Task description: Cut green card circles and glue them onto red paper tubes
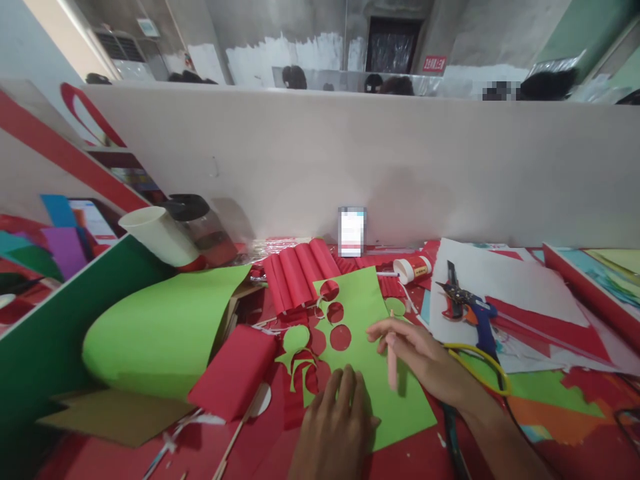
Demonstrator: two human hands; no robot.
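My left hand (pixel 337 413) lies flat on a bright green paper sheet (pixel 370 353), its fingers stretched out along the sheet's lower left part. Round holes run down the left side of this sheet, with red showing through them. Over the right part of the sheet, my right hand (pixel 415 347) is closed on a slim pale pink pen (pixel 393 370), held between thumb and fingers. A loose green paper disc (pixel 296 339) lies left of the holes, near curled green scraps (pixel 301 373). Another green disc (pixel 395 307) sits just beyond my right hand.
Rolled red paper tubes (pixel 300 273) and a lit phone (pixel 352 232) stand at the back. On the right are a blue glue gun (pixel 483 323) and yellow-handled scissors (pixel 480 360). A red box (pixel 235 373), rolled green sheet (pixel 155 333) and white cup (pixel 160 233) are on the left.
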